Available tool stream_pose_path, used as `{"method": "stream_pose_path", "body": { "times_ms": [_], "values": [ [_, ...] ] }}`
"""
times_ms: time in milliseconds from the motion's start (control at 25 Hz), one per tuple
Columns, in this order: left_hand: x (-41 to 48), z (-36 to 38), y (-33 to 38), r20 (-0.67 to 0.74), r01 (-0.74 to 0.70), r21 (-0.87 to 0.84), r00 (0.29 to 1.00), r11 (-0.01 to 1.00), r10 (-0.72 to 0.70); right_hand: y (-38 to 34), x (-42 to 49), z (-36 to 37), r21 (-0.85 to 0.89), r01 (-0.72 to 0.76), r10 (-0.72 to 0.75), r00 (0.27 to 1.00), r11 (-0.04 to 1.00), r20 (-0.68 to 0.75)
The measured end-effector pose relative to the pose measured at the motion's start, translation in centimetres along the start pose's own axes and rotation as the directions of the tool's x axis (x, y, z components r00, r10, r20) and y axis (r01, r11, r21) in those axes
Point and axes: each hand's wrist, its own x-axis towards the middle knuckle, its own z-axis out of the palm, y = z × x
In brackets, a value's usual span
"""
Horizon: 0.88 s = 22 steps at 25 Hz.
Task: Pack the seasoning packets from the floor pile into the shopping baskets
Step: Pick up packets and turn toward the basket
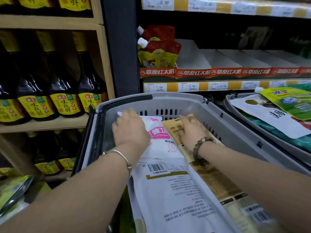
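草原红太阳 on red shelf trays (pixel 193 72); price tags (pixel 188 86) 7.00, 6.90, 10.80

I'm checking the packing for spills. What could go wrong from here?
1. The right basket looks heaped above its rim; the green pouch on top could slide off.
2. In the middle basket, the white packet under the left hand and the tan packet under the right hand lie loose and may shift.

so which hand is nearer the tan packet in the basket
Right. The right hand rests on the tan packet; the left hand is on the white packet beside it.
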Motion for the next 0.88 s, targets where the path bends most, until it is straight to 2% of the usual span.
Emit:
{"method": "stream_pose_path", "body": {
  "times_ms": [40, 80, 120, 200, 320, 440, 720, 800, 880],
  "values": [
    [-0.6, 0.4, 0.1, 0.019, -0.125, 0.095, 0.992, 0.988, 0.123, -0.5, -0.5, 0.3, 0.014, 0.023, -0.023, 0.999, 1.0, 0.042],
    [-0.9, 1.0, 0.2, 0.1, -0.239, 0.156, 0.969, 0.958, 0.225, -0.9, -0.9, 0.4, 0.02, 0.049, -0.051, 0.995, 0.999, 0.083],
    [-1.2, 1.1, 0.3, 0.215, -0.29, 0.156, 0.943, 0.944, 0.254, -1.1, -1.3, 0.5, 0.009, 0.074, -0.075, 0.989, 0.997, 0.13],
    [-0.8, 1.4, -0.1, 0.442, -0.28, 0.144, 0.876, 0.949, 0.191, -1.4, -1.6, 0.6, -0.025, 0.111, -0.102, 0.968, 0.994, 0.227],
    [-0.7, 1.5, -0.5, 0.582, -0.232, 0.164, 0.807, 0.959, 0.096, -1.6, -2.0, 0.7, -0.102, 0.151, -0.111, 0.94, 0.983, 0.324],
    [-0.9, 1.6, -0.5, 0.597, -0.205, 0.18, 0.8, 0.962, 0.058, -2.2, -2.3, 0.8, -0.171, 0.18, -0.11, 0.929, 0.969, 0.353],
    [-1.3, 1.4, -0.6, 0.586, -0.172, 0.173, 0.809, 0.97, 0.04, -2.7, -2.6, 0.7, -0.214, 0.19, -0.111, 0.935, 0.958, 0.336],
    [-1.4, 0.6, -0.4, 0.577, -0.204, 0.209, 0.815, 0.956, 0.048, -2.7, -2.5, 0.7, -0.219, 0.195, -0.119, 0.941, 0.956, 0.317],
    [-1.7, -0.9, 0.0, 0.573, -0.306, 0.348, 0.818, 0.886, 0.058, -3.3, -2.5, 0.0, -0.232, 0.203, -0.136, 0.951, 0.951, 0.276]
  ]
}}
